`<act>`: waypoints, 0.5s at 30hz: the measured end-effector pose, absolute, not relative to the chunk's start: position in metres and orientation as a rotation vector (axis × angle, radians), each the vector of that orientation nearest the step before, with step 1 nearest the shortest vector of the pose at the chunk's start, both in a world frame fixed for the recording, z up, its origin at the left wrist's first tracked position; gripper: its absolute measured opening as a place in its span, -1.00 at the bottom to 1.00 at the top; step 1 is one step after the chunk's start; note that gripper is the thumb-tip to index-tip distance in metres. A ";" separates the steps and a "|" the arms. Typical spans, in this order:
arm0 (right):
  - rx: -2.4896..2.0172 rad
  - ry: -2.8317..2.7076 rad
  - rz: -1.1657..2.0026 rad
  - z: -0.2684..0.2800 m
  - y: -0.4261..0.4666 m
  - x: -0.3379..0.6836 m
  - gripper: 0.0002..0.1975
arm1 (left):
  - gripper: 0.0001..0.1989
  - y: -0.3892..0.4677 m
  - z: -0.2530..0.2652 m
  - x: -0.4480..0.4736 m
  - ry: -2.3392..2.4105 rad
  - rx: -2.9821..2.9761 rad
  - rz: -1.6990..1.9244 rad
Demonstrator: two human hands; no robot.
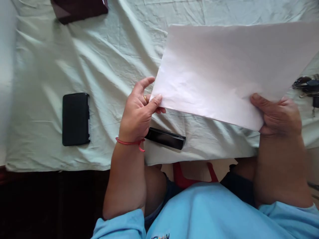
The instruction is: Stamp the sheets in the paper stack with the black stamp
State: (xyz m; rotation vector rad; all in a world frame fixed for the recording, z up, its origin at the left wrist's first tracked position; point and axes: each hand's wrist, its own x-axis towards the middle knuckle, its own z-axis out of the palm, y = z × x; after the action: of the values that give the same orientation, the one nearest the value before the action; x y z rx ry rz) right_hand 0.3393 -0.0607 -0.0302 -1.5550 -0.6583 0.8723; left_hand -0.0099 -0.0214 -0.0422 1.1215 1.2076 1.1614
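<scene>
A large white sheet of paper [219, 69], perhaps a stack of sheets, is held up over the cloth between both hands. My left hand [139, 109] pinches its lower left corner, thumb on top and the index finger stretched out beside the edge. At the lower right, my right hand [280, 114] grips the paper with the thumb on its face; the other fingers are mostly hidden behind it. Just below the paper, near my left wrist, lies a glossy black oblong object [165, 137], possibly a stapler or a case, its left end hidden by the wrist.
A wrinkled pale green cloth [107, 76] covers the surface. A black rectangular case [75, 119] lies at left. At the top left stands a dark maroon box [79, 10]. Keys and dark small items [309, 84] lie at the right edge. Something red [178, 176] shows below the front edge.
</scene>
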 end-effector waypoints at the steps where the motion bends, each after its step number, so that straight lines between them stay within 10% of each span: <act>1: -1.542 -0.674 0.872 -0.031 -0.061 0.341 -0.43 | -0.49 -0.021 -0.042 -0.010 1.224 1.106 1.120; 15: -1.573 -0.657 0.818 -0.025 -0.072 0.353 -0.42 | -0.64 -0.025 -0.020 -0.003 1.173 1.199 0.848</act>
State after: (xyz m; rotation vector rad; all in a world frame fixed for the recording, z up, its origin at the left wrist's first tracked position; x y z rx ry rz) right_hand 0.3528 -0.0716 -0.0254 -1.5732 -0.6566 0.8182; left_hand -0.0034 -0.0249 -0.0197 1.1992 1.1727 0.8482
